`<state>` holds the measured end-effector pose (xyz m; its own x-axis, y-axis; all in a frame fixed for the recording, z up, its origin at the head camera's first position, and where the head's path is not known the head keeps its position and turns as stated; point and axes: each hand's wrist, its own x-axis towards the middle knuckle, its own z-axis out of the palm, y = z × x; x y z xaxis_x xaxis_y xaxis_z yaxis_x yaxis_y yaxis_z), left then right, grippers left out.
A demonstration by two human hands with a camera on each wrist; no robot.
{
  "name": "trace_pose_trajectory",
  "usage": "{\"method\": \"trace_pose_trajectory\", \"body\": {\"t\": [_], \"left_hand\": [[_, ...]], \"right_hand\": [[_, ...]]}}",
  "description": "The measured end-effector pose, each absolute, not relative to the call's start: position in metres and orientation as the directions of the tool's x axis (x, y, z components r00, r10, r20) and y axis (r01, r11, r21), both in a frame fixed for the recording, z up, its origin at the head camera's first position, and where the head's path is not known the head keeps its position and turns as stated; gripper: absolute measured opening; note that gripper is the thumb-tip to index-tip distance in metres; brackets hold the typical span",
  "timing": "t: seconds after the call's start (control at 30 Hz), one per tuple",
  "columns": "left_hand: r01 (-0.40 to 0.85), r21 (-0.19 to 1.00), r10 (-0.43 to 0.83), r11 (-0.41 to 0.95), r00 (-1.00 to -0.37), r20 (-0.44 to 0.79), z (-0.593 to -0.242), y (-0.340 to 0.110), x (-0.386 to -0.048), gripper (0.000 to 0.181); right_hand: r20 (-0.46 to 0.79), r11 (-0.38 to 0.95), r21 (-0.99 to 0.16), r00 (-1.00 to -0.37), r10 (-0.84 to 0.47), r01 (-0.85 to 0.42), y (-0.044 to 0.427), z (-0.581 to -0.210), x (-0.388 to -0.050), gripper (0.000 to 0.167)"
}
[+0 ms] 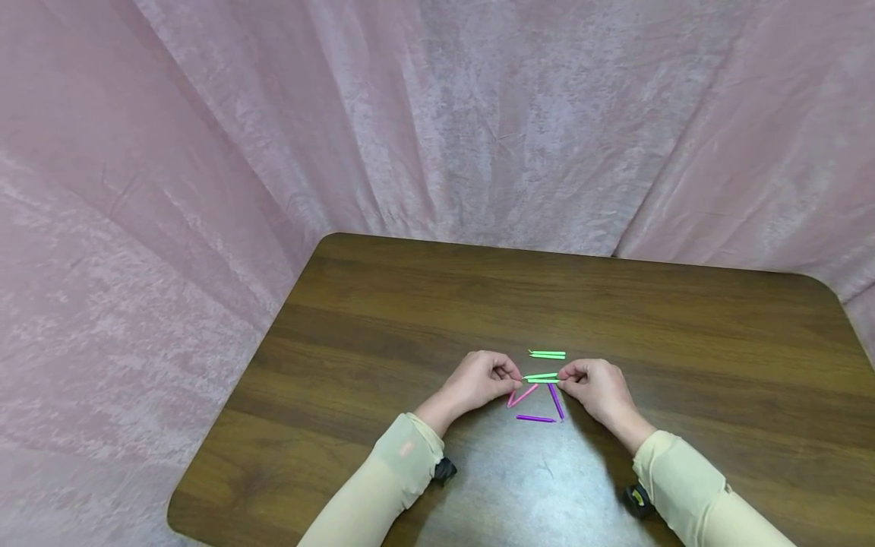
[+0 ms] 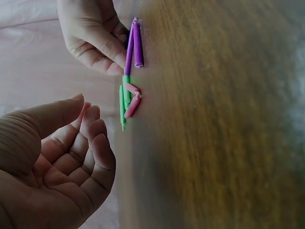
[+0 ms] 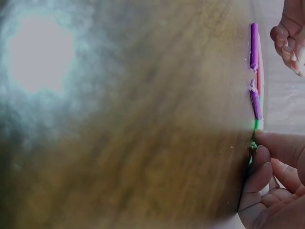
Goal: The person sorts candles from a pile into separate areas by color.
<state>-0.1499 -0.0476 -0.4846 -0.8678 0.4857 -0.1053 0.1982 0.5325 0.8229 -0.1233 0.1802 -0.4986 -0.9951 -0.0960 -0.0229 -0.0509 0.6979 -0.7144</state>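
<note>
Two slim green candles (image 1: 543,378) lie side by side on the table between the two hands. The right hand (image 1: 601,387) pinches their right end between thumb and finger; exactly how many of the two it grips is hidden. The left hand (image 1: 478,380) hovers by the left end, fingers loosely bent. In the left wrist view a gap shows between that hand (image 2: 66,157) and the green candles (image 2: 126,98), with nothing in its fingers. Just in front, two pink candles (image 2: 133,106) form a V. One purple candle (image 1: 556,401) slants below the right hand; another purple candle (image 1: 536,418) lies crosswise nearer the person.
Behind the hands lies another pair of green candles (image 1: 548,355). The brown wooden table (image 1: 328,365) extends on both sides, with rounded corners. Pink curtains (image 1: 478,121) hang behind and to the left. Dark devices are strapped under both wrists.
</note>
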Motion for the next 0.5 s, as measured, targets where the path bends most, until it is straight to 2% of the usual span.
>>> {"method": "trace_pose_trajectory", "body": {"t": [0.5], "left_hand": [[0.192,0.827,0.478,0.529,-0.872,-0.103,-0.4898,-0.048,-0.1439,0.002]], "right_hand": [[-0.042,0.707,-0.702,-0.986,-0.162,-0.086,0.1812,-0.4972,-0.1248,0.009]]}}
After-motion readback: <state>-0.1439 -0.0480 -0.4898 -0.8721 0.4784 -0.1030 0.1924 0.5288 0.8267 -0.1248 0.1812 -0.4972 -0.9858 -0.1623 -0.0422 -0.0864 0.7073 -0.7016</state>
